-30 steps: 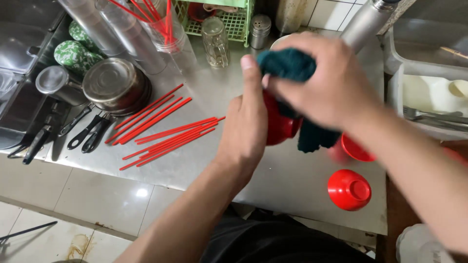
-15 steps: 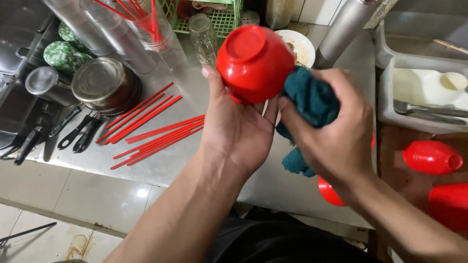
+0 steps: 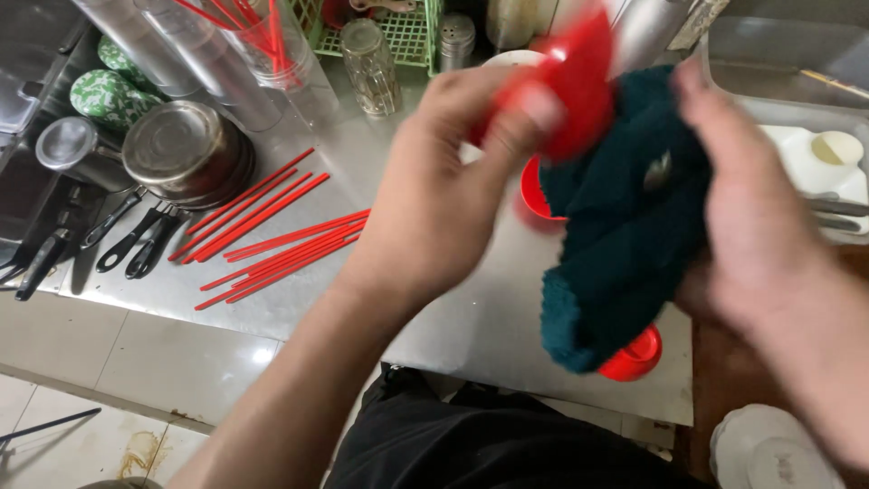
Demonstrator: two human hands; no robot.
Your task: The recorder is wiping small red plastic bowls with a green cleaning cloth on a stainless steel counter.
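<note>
Left hand: your left hand [image 3: 444, 195] sits at frame centre, its grip closed on the red bowl [image 3: 575, 81], thumb across the blurred rim.
Red bowl: held tilted in the upper middle of the frame, above the desk, touching the cloth on its right side.
Right hand: your right hand [image 3: 751, 217] is at the right of the frame, its grip bunched around the dark teal cloth [image 3: 625, 226], which hangs down to lower centre-right.
Desk: steel desk [image 3: 489, 326], a second red bowl [image 3: 536, 192] standing behind the cloth, a third [image 3: 634, 355] under the cloth's lower edge.
Left of frame: red chopsticks [image 3: 272, 237] lie loose on the desk, beside a steel pot [image 3: 181, 154] and black-handled utensils [image 3: 136, 240].
Upper frame: a glass jar [image 3: 367, 54] stands by a green basket [image 3: 407, 32].
</note>
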